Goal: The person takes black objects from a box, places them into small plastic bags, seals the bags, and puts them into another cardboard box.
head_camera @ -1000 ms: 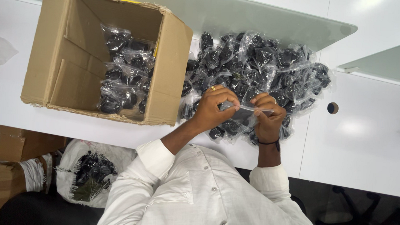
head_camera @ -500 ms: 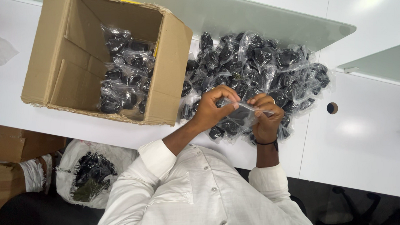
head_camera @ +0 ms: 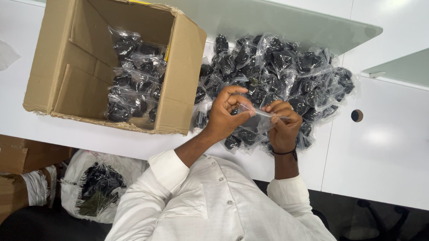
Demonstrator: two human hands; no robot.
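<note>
My left hand point(head_camera: 226, 114) and my right hand point(head_camera: 283, 125) pinch the two ends of a small clear plastic bag point(head_camera: 258, 118) held between them, just above the white desk point(head_camera: 389, 141). The bag looks flat, and I cannot tell what is in it. Under and beyond my hands lies a pile of several clear bags with black parts point(head_camera: 282, 73). A dark band sits on my right wrist.
An open cardboard box point(head_camera: 52, 58) stands to the left on the desk, with several of the same bagged black parts point(head_camera: 130, 82) inside. Below the desk edge sit a white sack of black parts point(head_camera: 96, 185) and more cardboard boxes point(head_camera: 13, 175). Glass dividers stand behind the pile.
My hands have stayed over the front of the pile. My left fingers have shifted along the bag's top edge, and the bag is held a little flatter.
</note>
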